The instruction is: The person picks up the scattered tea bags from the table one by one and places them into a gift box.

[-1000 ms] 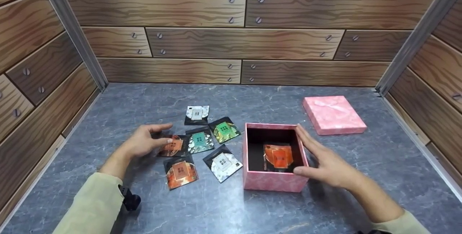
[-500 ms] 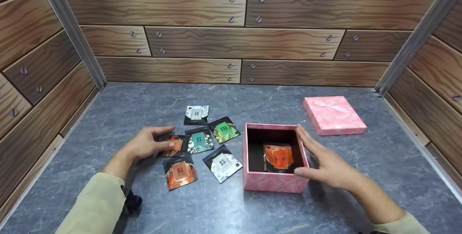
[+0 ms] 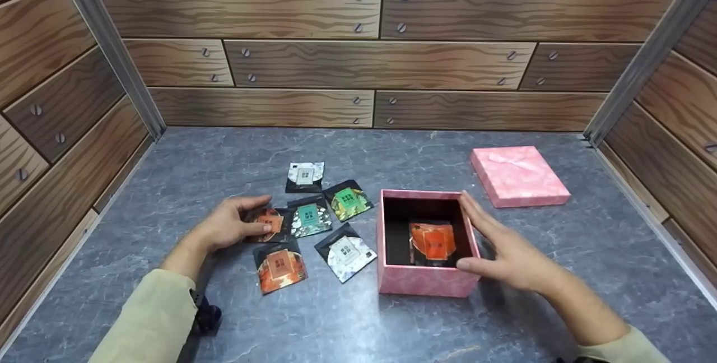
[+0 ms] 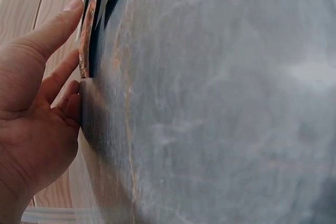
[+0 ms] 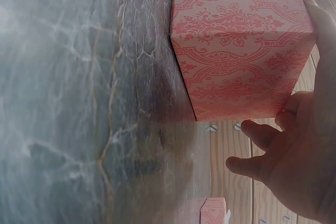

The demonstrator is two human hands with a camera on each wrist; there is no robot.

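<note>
In the head view my left hand [image 3: 228, 222] is at an orange tea sachet [image 3: 273, 225] on the table. Its thumb lies on the sachet's face, and the other fingers are at its left edge. The left wrist view shows the thumb and a finger meeting the sachet [image 4: 87, 51] from either side. My right hand [image 3: 507, 256] holds a pink gift box [image 3: 425, 281] by its right side, thumb at the near corner and fingers at the far one. The box stands uncovered, with an orange-red sachet [image 3: 431, 242] visible inside its dark interior.
Around the left hand lie a red-orange sachet [image 3: 281, 268], a teal one [image 3: 309, 216], a green one [image 3: 348, 200] and two white-and-black ones, one nearer [image 3: 346, 252] and one farther [image 3: 305, 177]. The pink lid [image 3: 521, 177] rests at the back right. Wood-patterned walls enclose the table.
My left hand has shifted slightly right, its thumb coming down onto the orange sachet and its fingers drawing in. The right hand and the box have stayed put.
</note>
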